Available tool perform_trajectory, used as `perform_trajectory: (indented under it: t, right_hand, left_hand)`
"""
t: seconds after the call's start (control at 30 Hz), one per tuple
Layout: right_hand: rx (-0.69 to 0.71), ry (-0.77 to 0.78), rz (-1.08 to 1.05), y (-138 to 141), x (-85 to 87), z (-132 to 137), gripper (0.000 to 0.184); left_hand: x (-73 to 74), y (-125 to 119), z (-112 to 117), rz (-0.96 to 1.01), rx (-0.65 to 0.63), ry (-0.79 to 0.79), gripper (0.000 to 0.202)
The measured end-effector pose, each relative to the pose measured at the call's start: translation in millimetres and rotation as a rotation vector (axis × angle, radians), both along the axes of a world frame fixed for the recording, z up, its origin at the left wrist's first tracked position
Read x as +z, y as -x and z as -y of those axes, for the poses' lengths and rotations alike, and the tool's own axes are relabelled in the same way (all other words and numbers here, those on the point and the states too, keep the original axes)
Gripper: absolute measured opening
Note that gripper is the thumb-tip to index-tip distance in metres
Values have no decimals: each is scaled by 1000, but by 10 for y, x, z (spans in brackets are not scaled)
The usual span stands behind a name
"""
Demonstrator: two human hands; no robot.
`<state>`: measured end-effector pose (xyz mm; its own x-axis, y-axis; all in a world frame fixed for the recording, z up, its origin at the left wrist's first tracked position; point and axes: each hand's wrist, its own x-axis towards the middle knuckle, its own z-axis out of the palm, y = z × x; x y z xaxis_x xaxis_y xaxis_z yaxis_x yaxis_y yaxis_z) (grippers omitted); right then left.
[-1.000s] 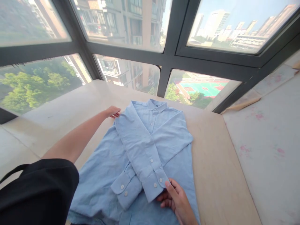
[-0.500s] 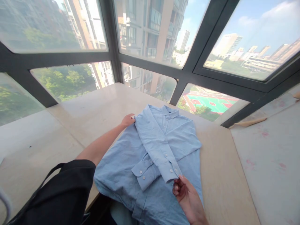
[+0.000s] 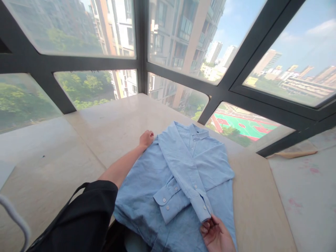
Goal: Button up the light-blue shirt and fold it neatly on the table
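A light blue button-up shirt (image 3: 147, 189) lies front up on the ledge, its collar toward the window. Both sleeves are folded across its front, crossing each other, with one sleeve (image 3: 181, 157) on top. My right hand (image 3: 217, 232) pinches the corner of the top sleeve's cuff (image 3: 201, 208) between thumb and fingers. The other cuff (image 3: 168, 204) sticks out to the left from beneath. Just left of the shirt's shoulder, my left hand (image 3: 147, 138) is curled closed, with no cloth visible in it. The shirt's lower hem reaches over the ledge's near edge.
The pale stone ledge (image 3: 110, 126) runs along the corner window with dark frames (image 3: 143, 45). A patterned wall (image 3: 309, 196) bounds the right side. At lower left is a white curved tube (image 3: 15, 217). Some paper peels (image 3: 294, 154) below the right window.
My left hand has let go of the shirt's shoulder edge and curled beside it. My right hand keeps its pinch on the cuff. The view has shifted, so everything sits further right.
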<state>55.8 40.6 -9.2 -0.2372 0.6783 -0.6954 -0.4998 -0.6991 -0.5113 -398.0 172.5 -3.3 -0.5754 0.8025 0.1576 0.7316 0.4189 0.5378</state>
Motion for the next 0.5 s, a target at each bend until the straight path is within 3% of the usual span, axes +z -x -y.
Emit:
perform_trajectory:
  t: [0.1, 0.17, 0.3, 0.4, 0.5]
  right_hand:
    - [208, -81, 206, -83, 7, -19, 34]
    - [312, -243, 481, -163, 73, -100, 38]
    - [292, -672, 1156, -139, 396, -552, 42]
    - [481, -910, 1231, 288, 667, -1108, 38]
    - [638, -1162, 1117, 1051, 787, -1739, 37]
  left_hand:
    - [4, 48, 33, 28, -25, 1, 28]
    - [7, 66, 10, 56, -72, 9, 30]
    - [-3, 43, -75, 112, -92, 58, 34]
    - [-4, -18, -126, 135, -34, 88, 32]
    - [13, -109, -150, 131, 34, 83, 33]
